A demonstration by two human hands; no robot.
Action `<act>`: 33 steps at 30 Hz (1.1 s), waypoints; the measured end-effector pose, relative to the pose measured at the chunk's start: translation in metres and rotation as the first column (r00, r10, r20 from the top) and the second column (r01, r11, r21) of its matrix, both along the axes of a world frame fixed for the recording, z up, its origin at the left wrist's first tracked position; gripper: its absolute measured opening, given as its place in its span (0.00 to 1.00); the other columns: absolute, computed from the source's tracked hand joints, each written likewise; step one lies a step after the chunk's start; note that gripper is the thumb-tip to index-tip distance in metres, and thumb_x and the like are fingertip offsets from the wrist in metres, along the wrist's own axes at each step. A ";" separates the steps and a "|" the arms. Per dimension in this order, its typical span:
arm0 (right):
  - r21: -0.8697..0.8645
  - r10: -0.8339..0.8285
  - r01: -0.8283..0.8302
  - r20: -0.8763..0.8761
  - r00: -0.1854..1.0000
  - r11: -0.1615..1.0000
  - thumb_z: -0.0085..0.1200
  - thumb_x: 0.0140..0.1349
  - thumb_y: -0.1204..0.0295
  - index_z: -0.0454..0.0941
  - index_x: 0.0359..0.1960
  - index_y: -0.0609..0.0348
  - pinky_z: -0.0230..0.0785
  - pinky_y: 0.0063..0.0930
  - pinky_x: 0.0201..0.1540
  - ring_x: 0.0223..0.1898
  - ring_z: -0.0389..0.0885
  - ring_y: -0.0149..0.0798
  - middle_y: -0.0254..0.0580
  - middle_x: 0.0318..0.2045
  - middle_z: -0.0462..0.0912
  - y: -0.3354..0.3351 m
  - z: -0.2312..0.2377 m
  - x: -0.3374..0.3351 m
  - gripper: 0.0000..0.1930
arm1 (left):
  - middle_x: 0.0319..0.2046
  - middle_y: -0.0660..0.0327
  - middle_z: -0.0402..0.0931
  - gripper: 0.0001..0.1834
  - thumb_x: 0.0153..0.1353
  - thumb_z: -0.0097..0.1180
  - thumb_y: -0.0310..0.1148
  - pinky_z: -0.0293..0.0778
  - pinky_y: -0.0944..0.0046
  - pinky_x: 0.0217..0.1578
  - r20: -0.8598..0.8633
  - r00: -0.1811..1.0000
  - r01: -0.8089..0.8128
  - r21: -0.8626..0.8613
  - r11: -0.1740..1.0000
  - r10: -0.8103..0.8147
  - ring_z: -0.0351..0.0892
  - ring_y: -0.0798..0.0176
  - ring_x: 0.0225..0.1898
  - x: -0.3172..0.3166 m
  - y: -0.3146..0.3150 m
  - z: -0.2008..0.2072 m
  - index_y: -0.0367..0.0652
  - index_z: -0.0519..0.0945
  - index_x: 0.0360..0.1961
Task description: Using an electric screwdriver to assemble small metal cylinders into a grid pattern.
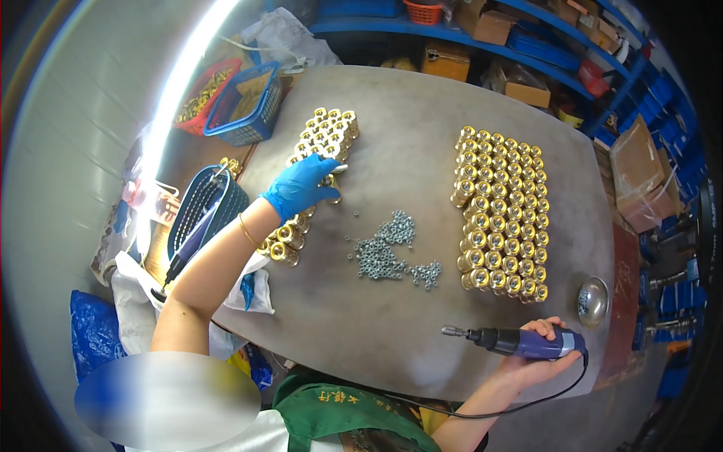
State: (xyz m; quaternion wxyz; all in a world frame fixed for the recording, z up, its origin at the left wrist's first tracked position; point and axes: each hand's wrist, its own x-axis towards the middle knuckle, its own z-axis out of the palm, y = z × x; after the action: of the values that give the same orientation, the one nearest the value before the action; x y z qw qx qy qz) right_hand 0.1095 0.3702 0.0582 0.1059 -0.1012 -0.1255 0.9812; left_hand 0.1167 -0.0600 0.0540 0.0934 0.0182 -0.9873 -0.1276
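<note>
My left hand (301, 184), in a blue glove, reaches over the left group of brass fittings (328, 134). Thumb and fingers close around one brass fitting (332, 183) at that group's right edge; the glove partly hides it. A small pale tip shows beside the index finger. My bare right hand (546, 343) grips a purple electric screwdriver (527, 343) above the table's near right part, its socket bit pointing left. A loose pile of small grey nuts (379, 258) lies mid-table. Upright fittings (503, 215) stand in packed rows on the right.
A metal bowl (600, 307) with nuts sits at the right edge of the table (407, 331). Left stand a teal basket (235, 197) with another screwdriver (197, 239), a blue basket (263, 129) and a red basket (186, 120). A black cord (520, 407) trails from the held screwdriver.
</note>
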 end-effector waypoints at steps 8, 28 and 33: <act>0.018 0.019 -0.019 -0.013 1.000 1.000 0.49 0.56 0.50 0.66 0.39 0.64 0.66 0.20 0.28 0.24 0.68 0.30 0.42 0.36 0.70 -0.007 0.008 0.005 0.25 | 0.26 0.54 0.78 0.24 0.44 0.64 0.42 0.71 0.62 0.37 0.263 0.965 -0.006 -0.022 1.000 0.012 0.77 0.57 0.30 0.000 0.011 0.000 0.48 0.78 0.44; 0.110 -0.075 0.092 -0.146 0.986 0.990 0.48 0.54 0.45 0.67 0.34 0.60 0.63 0.21 0.21 0.18 0.68 0.30 0.41 0.28 0.72 0.000 0.033 0.009 0.27 | 0.28 0.67 0.74 0.12 0.58 0.53 0.38 0.61 0.79 0.23 0.344 0.934 -0.352 0.932 -0.084 -0.097 0.63 0.79 0.24 0.094 0.205 0.017 0.40 0.77 0.37; 0.132 -0.072 0.089 -0.130 0.989 0.987 0.47 0.54 0.44 0.67 0.34 0.60 0.63 0.21 0.21 0.17 0.68 0.30 0.40 0.27 0.72 0.000 0.030 0.007 0.27 | 0.24 0.69 0.70 0.13 0.58 0.52 0.39 0.61 0.79 0.22 0.365 0.924 -0.376 0.922 -0.097 -0.114 0.62 0.80 0.23 0.090 0.208 0.019 0.41 0.77 0.36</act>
State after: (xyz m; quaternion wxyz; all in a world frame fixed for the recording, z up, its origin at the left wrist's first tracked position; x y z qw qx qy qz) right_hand 0.1167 0.3707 0.0881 0.1600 -0.0371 -0.1816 0.9696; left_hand 0.2072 0.1476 0.0730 -0.1046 0.2008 -0.5627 -0.7950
